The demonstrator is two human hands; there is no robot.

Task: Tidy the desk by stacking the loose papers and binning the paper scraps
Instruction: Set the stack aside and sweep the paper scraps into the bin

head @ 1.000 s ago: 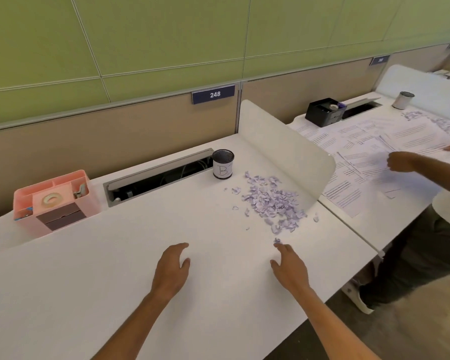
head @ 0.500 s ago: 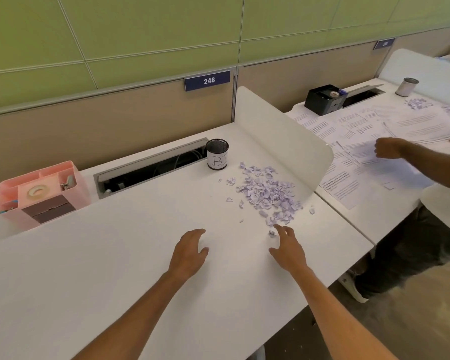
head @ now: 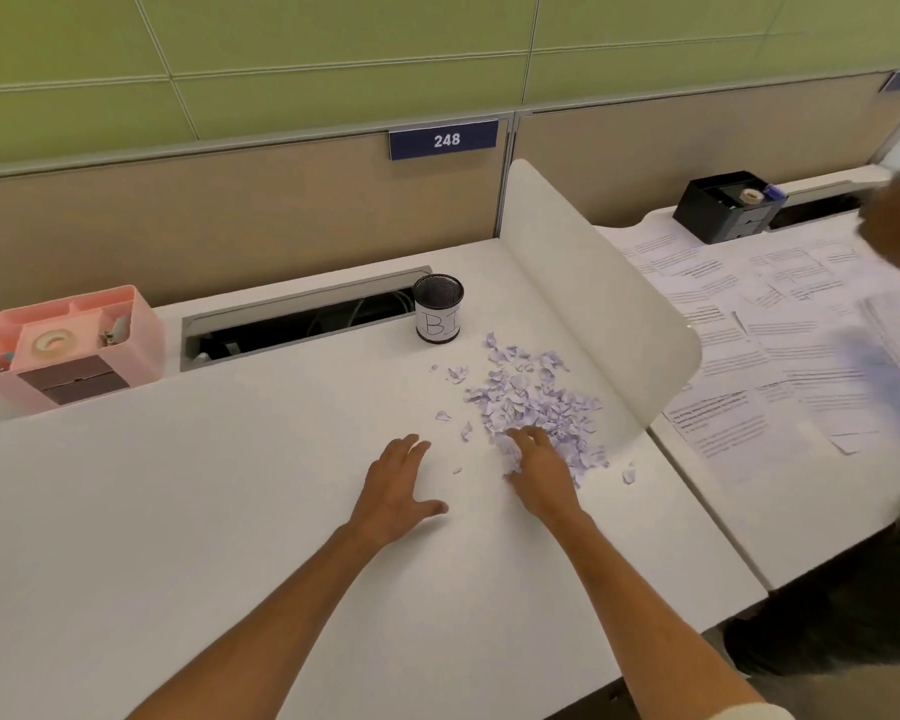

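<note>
A pile of small lilac paper scraps point(head: 528, 397) lies on the white desk point(head: 204, 511) beside the curved white divider point(head: 593, 304). My right hand point(head: 541, 470) rests on the near edge of the pile, its fingers curled around a clump of scraps. My left hand point(head: 398, 491) lies flat on the desk just left of the pile, fingers spread, holding nothing. A black mesh cup point(head: 438, 309) with a white label stands behind the scraps. A few stray scraps point(head: 628, 475) lie apart from the pile.
A pink desk organiser point(head: 68, 345) with a tape roll sits at the far left. An open cable tray point(head: 302, 319) runs along the back. On the neighbouring desk lie printed sheets point(head: 739, 324), a black organiser point(head: 723, 205), and another person's blurred hand point(head: 894, 220).
Both my hands have moved forward across the desk. My right hand has gone from the pile's edge into the scraps and curled around some. The other person's hand has lifted.
</note>
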